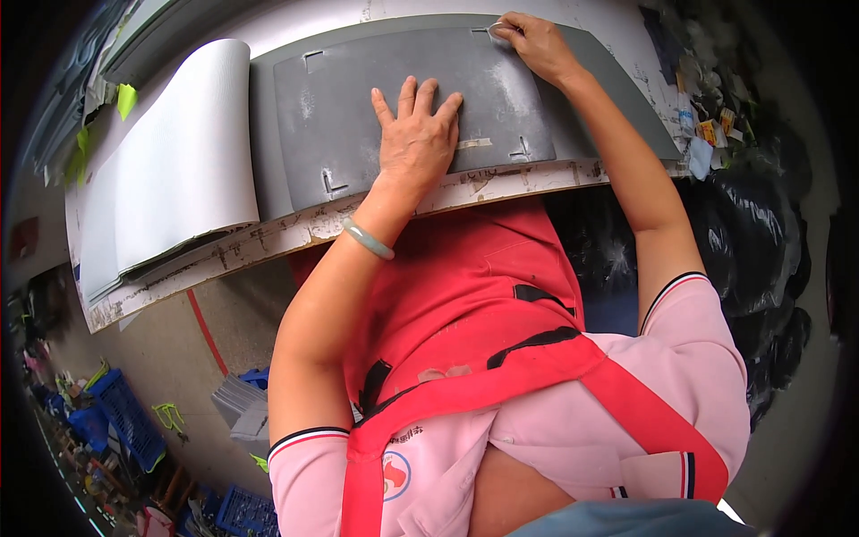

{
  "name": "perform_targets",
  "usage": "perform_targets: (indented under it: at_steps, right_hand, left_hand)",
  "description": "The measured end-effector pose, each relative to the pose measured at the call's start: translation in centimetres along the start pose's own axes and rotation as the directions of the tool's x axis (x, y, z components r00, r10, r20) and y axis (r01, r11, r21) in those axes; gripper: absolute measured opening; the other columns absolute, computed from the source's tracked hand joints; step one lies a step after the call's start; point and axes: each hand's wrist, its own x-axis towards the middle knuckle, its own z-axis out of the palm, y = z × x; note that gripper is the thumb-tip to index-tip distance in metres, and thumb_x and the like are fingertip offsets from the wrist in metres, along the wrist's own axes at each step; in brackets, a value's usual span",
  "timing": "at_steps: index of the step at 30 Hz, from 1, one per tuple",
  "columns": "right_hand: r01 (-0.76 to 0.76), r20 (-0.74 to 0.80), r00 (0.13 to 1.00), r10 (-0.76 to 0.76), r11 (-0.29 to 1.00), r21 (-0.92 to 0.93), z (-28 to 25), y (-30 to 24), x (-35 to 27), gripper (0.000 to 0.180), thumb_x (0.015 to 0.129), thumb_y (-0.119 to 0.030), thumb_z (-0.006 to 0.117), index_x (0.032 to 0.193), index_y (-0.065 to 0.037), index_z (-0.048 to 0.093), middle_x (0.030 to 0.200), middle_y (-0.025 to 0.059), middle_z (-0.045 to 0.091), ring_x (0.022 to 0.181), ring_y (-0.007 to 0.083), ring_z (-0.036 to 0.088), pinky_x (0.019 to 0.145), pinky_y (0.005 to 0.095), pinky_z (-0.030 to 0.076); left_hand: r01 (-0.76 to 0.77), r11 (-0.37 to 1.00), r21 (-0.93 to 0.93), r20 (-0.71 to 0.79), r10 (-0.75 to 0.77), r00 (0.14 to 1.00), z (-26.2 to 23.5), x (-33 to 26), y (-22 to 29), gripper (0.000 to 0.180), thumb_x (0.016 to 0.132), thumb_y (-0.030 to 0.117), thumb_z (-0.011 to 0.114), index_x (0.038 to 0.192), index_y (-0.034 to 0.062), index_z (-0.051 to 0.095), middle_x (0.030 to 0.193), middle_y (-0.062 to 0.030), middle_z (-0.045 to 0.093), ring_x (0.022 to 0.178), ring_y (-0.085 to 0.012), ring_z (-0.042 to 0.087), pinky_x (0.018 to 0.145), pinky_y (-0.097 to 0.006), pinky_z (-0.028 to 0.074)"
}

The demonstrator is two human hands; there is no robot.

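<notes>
at the far left of the table (268,240), a stack of white sheets (179,152) is seen folded back, with a few green tags (125,98) beyond its edge. beside it, a dark grey template (358,107) with notched corner slots is laid on a larger grey sheet (617,98), near the table's worn front edge. the left hand (416,134) is pressed flat on the template's middle, fingers spread and wholly open, nothing being held; a pale green bangle (367,239) is worn at that wrist. at the upper right corner of the template, the right hand (537,40) is closed in a pinch on a small pale marking tool (495,29), its tip set at a corner notch. as a judgement, the marking is best done with steady downward pressure kept on the template so that it cannot slide, and with the tool run tight along the notch edge. scraps and small packets (702,125) are piled at the right end, above black bags (769,259).
</notes>
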Motion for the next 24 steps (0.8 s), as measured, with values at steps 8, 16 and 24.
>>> perform_targets:
  at_steps: [8,16,24]
  right_hand:
    - [0.24,0.04,0.971,-0.238,0.966,-0.097,1.7,-0.6,3.3,0.017,0.09,-0.018,0.067,0.089,-0.001,0.067,0.087,0.0235,0.068,0.086,0.0448,0.065,0.076,0.0506,0.052]
    - [0.1,0.072,0.991,-0.109,0.988,0.113,0.4,0.4,2.7,0.015,0.093,-0.014,0.061,0.097,0.0,0.064,0.078,0.0175,0.069,0.069,0.0324,0.069,0.064,0.044,0.055]
    - [-0.434,0.046,0.9,0.432,0.886,0.166,1.6,-2.8,3.0,0.014,0.092,-0.009,0.053,0.102,-0.002,0.06,0.067,0.0103,0.067,0.053,0.018,0.065,0.049,0.0356,0.053]
  left_hand:
    - [0.014,1.0,-0.015,0.001,-0.014,1.0,0.1,0.2,-0.4,0.035,0.099,0.024,0.061,0.133,0.0232,0.064,0.141,-0.0098,0.054,0.14,-0.0348,0.045,0.114,-0.072,0.026]
    - [0.014,1.0,-0.027,-0.018,-0.015,1.0,0.2,0.5,0.1,0.034,0.099,0.025,0.061,0.132,0.0234,0.065,0.141,-0.0087,0.055,0.14,-0.0342,0.045,0.114,-0.071,0.026]
    - [0.009,0.999,-0.042,-0.035,-0.01,0.999,0.2,0.3,-0.3,0.032,0.099,0.026,0.06,0.13,0.0222,0.067,0.139,-0.0101,0.056,0.139,-0.0349,0.046,0.114,-0.073,0.024]
